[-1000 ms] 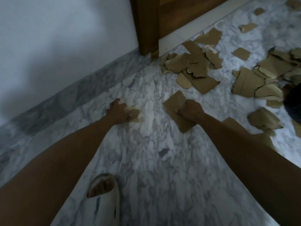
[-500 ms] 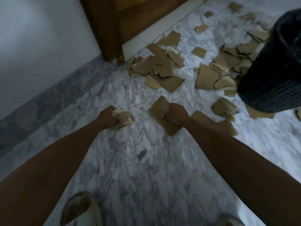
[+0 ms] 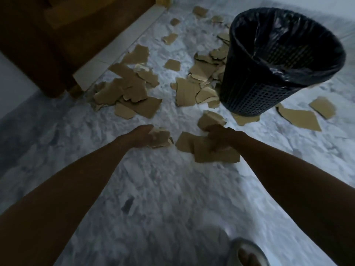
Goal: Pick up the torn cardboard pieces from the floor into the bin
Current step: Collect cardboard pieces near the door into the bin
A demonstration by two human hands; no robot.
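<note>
My left hand grips a small crumpled wad of torn cardboard above the marble floor. My right hand holds larger flat brown cardboard pieces, which hang below and left of the fist. A black mesh bin lined with a black bag stands at the upper right, its mouth open towards me. Several torn cardboard pieces lie on the floor: a pile by the door frame, a cluster against the bin's left side, and flat pieces to its right.
A dark wooden door and frame with a pale threshold strip fill the upper left. A grey skirting band runs along the left wall. My foot in a pale sandal shows at the bottom right.
The view has swung right and up, bringing the whole bin into sight. Both hands have lifted off the floor with their cardboard and moved towards the bin.
</note>
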